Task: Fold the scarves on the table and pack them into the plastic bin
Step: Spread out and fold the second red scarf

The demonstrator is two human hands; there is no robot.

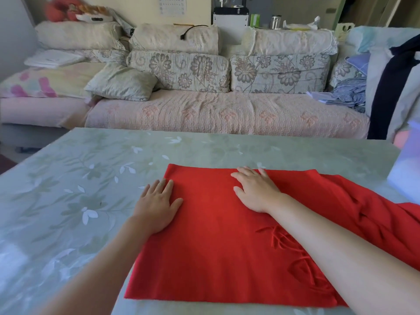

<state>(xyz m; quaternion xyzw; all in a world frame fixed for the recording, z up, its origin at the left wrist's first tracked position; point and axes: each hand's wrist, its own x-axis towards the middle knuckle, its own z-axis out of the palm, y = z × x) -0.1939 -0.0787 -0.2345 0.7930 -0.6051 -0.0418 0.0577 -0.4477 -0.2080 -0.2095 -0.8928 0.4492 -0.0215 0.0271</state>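
A long sofa (227, 110) fills the far side of the room, and in front of it stands the table (79, 178) with its leaf-patterned cover. The red scarf (216, 246) lies on the near right part of the table, doubled into a broad flat panel, with loose cloth trailing off to the right. It looks soft, light and limp, likely to slide on the smooth cover, so it is best taken by the corners or along a folded edge. At the right edge sits a pale box (404, 176), possibly the plastic bin, though too little shows to be sure.

The left hand (159, 205) lies flat, fingers straight, on the scarf's far left edge. The right hand (254, 189) presses flat near the far edge, gripping nothing. The fringe (284, 239) lies beside the right forearm.
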